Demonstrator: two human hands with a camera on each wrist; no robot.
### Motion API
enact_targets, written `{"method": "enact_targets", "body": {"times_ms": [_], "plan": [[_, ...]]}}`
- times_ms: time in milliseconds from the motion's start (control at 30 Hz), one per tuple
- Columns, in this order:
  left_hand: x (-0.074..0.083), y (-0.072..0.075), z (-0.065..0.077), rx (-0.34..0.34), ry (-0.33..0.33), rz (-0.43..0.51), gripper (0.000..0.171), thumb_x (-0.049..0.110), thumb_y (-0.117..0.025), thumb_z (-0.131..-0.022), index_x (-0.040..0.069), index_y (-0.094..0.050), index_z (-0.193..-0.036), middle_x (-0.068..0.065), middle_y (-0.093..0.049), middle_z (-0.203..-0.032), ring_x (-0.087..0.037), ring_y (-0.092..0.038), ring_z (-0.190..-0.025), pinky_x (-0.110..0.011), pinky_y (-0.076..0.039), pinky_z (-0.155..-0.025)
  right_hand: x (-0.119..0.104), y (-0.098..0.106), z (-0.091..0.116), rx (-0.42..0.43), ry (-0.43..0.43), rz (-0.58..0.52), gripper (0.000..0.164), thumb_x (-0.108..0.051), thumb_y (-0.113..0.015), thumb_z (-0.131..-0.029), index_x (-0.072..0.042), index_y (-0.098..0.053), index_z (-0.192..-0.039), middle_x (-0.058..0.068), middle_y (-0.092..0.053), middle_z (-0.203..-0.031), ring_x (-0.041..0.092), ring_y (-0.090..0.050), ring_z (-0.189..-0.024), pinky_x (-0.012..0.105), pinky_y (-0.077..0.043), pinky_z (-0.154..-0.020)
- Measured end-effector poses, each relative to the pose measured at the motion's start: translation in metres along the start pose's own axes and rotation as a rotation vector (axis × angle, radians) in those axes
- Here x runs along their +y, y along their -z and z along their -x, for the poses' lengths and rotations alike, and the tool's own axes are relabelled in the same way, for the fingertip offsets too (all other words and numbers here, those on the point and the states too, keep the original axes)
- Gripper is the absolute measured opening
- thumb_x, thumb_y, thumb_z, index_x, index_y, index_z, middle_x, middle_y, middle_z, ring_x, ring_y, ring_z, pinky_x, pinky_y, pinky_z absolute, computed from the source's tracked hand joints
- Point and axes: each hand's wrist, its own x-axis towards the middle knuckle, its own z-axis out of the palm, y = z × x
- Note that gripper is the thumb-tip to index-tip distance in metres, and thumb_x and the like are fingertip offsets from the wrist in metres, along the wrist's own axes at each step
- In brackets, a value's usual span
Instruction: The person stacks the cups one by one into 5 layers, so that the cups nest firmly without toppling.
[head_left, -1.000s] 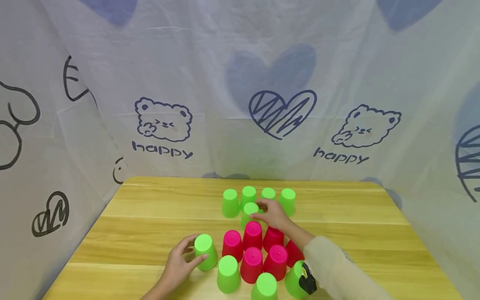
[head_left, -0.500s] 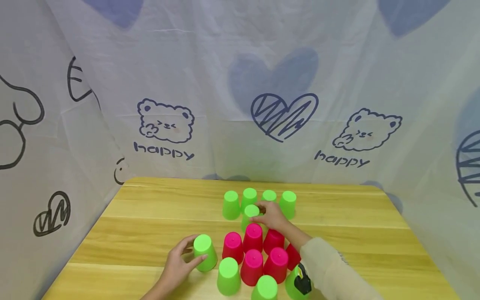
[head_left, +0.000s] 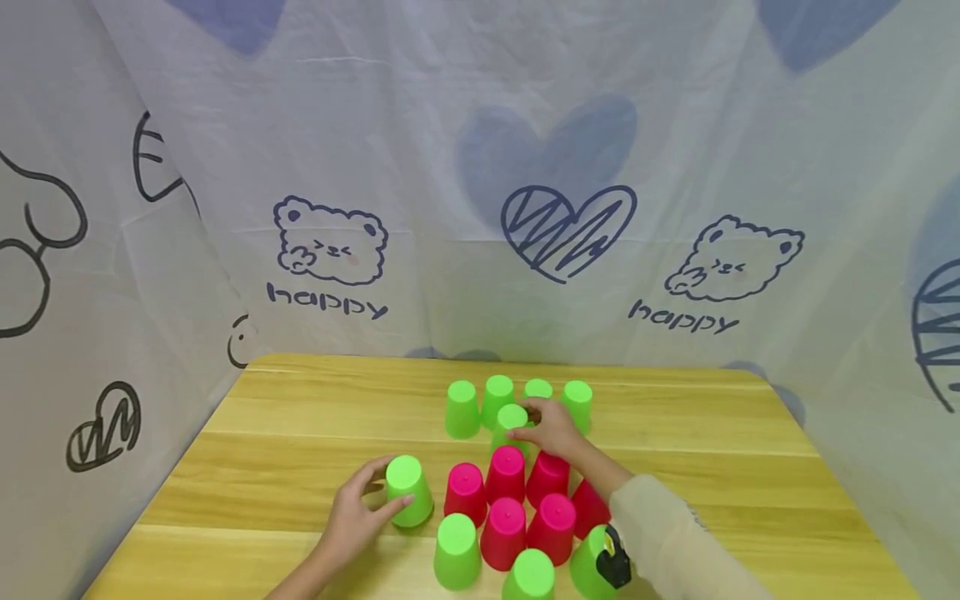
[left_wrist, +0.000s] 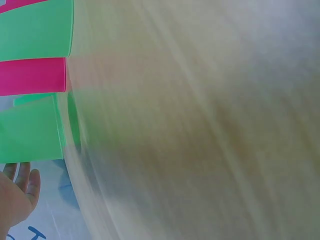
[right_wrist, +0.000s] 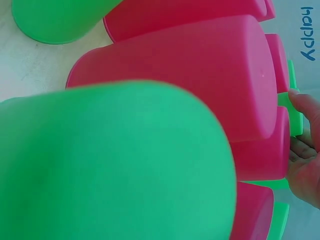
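Observation:
My left hand (head_left: 356, 515) grips an upside-down green cup (head_left: 409, 493), thumb on its near side and fingers behind it. The left wrist view has fingertips (left_wrist: 33, 187) at the edge of that green cup (left_wrist: 30, 131). Farther off, my right hand (head_left: 557, 431) pinches another upside-down green cup (head_left: 510, 427) between thumb and fingers. Between the hands stand several upside-down red-pink cups (head_left: 506, 535) in a close cluster. In the right wrist view, a large green cup (right_wrist: 115, 165) and red-pink cups (right_wrist: 175, 80) hide part of the right hand's work.
A row of green cups (head_left: 462, 410) stands behind the right hand. More green cups (head_left: 457, 552) stand at the near side, one (head_left: 590, 562) partly behind the right sleeve. All are on a wooden table (head_left: 315, 417), with a printed cloth (head_left: 420, 167) hanging behind it.
My left hand has shifted its green cup slightly away from me. The right hand's green cup has moved a little to the right. The other cups stay put.

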Motion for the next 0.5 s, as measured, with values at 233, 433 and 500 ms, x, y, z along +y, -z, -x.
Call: {"method": "enact_targets", "body": {"times_ms": [233,433,500], "plan": [[0.002,0.004,-0.012,0.014,0.004,0.006,0.051,0.008,-0.078,-0.071,0.001,-0.057,-0.117,-0.010,-0.066,-0.108,-0.008,-0.060,-0.095,-0.031,-0.054,-0.084,0.002,0.006,0.002,0.010,-0.005,-0.011,0.042,-0.011,-0.077,-0.073,0.004,-0.063,-0.110,0.016,-0.066,-0.104,0.031,-0.062,-0.097,0.038,-0.053,-0.082],[0.005,0.007,-0.018,0.006,0.015,0.033,0.054,0.012,-0.077,-0.074,-0.001,-0.054,-0.121,-0.012,-0.065,-0.111,-0.006,-0.057,-0.097,-0.033,-0.053,-0.088,0.004,0.010,0.003,0.035,0.017,-0.002,0.038,-0.010,-0.077,-0.073,0.004,-0.064,-0.106,0.014,-0.066,-0.097,0.029,-0.063,-0.092,0.037,-0.054,-0.079],[0.005,0.006,-0.020,0.003,0.019,0.032,0.054,0.013,-0.076,-0.074,-0.001,-0.053,-0.121,-0.013,-0.064,-0.112,-0.009,-0.058,-0.098,-0.033,-0.053,-0.088,0.005,0.011,0.004,0.037,0.018,0.000,0.037,-0.009,-0.077,-0.073,0.004,-0.064,-0.105,0.014,-0.066,-0.096,0.029,-0.063,-0.091,0.036,-0.054,-0.079]]}}
